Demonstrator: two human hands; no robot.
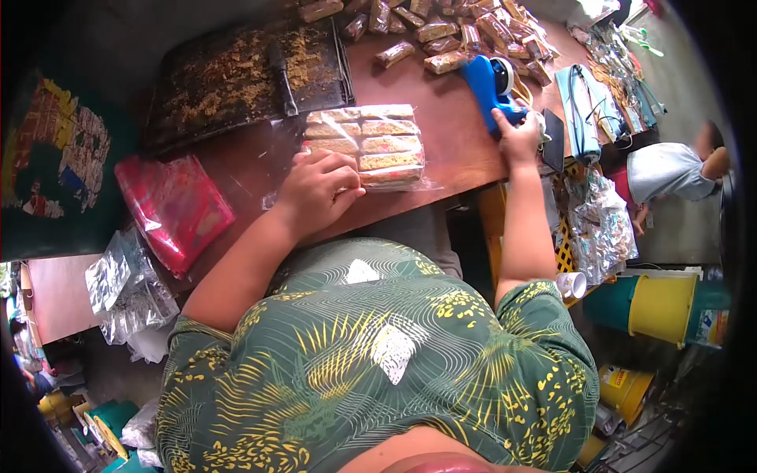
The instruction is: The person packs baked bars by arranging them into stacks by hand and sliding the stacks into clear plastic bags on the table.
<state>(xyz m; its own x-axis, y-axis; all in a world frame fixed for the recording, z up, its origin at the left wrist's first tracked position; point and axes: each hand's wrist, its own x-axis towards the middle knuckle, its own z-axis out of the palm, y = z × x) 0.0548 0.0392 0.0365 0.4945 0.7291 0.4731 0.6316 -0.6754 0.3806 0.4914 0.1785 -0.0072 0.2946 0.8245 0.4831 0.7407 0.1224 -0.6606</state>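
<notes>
A clear plastic pack of wrapped crumbly bars (392, 142), stacked in two columns, lies on the table in front of me. My left hand (322, 183) rests against its near left side, fingers curled onto the plastic. To the right stands a blue tape dispenser (482, 85) with a roll of tape in it. My right hand (520, 135) is closed around the dispenser's near end, the thumb on its side. Whether a strip of tape is between those fingers I cannot make out.
Many loose wrapped bars (441, 35) are heaped at the back. A dark tray (236, 79) with crumbs and a scraper lies back left. Red plastic bags (177, 209) lie at the left edge. A phone (553, 140) is right of my hand; another person (666, 169) is farther right.
</notes>
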